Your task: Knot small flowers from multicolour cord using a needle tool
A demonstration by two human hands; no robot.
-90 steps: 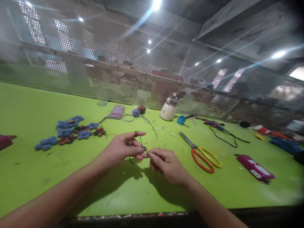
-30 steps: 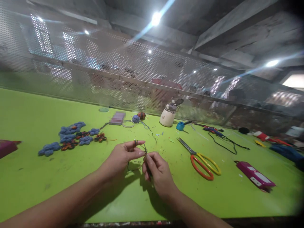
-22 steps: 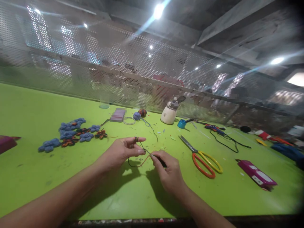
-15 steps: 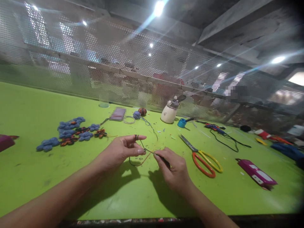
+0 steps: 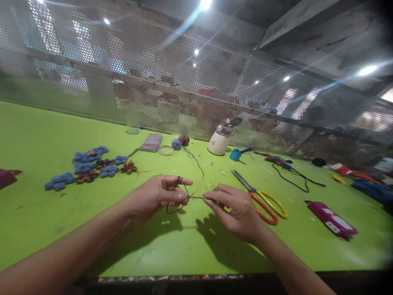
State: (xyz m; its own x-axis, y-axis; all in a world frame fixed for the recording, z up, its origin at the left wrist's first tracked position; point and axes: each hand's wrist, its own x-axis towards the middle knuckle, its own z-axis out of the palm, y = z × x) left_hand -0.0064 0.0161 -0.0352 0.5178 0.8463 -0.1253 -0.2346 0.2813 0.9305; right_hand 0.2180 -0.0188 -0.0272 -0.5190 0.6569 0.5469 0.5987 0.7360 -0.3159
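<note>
My left hand (image 5: 158, 194) pinches a dark strand of yarn (image 5: 186, 190) between thumb and fingers. The strand is wound around its outstretched index finger, and a loose loop hangs below the thumb. My right hand (image 5: 235, 207) grips a thin crochet hook (image 5: 197, 197), its tip reaching the yarn at my left thumb. Inside the right fingers the hook's handle is mostly hidden. Whether stitches have formed at the tip is too small to tell. Scissors (image 5: 258, 196) with orange and yellow handles lie just beyond my right hand.
Blue and orange-black yarn flowers (image 5: 87, 166) lie left. Farther back are a blue yarn ball (image 5: 176, 144), an orange-black ball (image 5: 184, 140), a cream bottle (image 5: 218, 143) and a blue pot (image 5: 235, 154). A corded glue gun (image 5: 278, 161) and a magenta box (image 5: 331, 219) lie right.
My right hand has shifted slightly right, drawing the hook away from my left thumb and holding it more level. Its fingers have straightened a little. The view has tilted slightly.
</note>
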